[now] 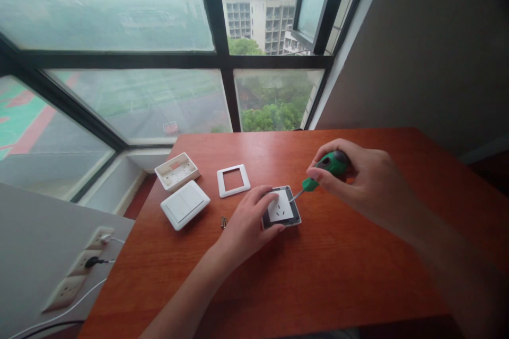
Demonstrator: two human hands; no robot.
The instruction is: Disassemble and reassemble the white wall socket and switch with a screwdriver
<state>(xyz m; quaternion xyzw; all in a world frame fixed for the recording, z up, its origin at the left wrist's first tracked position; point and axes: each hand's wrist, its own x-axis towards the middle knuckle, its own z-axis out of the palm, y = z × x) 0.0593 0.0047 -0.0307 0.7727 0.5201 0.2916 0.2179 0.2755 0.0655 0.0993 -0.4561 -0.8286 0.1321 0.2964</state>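
Observation:
A white wall socket (280, 212) with a dark inner frame lies face up on the table. My left hand (250, 217) is closed around its left side, fingers on the face and thumb along the near edge. In my right hand (353, 169) is a green and black screwdriver (312, 184), held at a slant. Its tip meets the right side of the socket's dark frame; any screw there is too small to make out. Several small screws (223, 222) lie just left of my left hand, and a white cover frame (234, 180) rests behind it.
On the table's left side (131, 280) are an open white mounting box (177, 171) and a white switch (185, 205). Windows rise beyond the far edge. Wall outlets (84, 262) with plugs and cables are at lower left.

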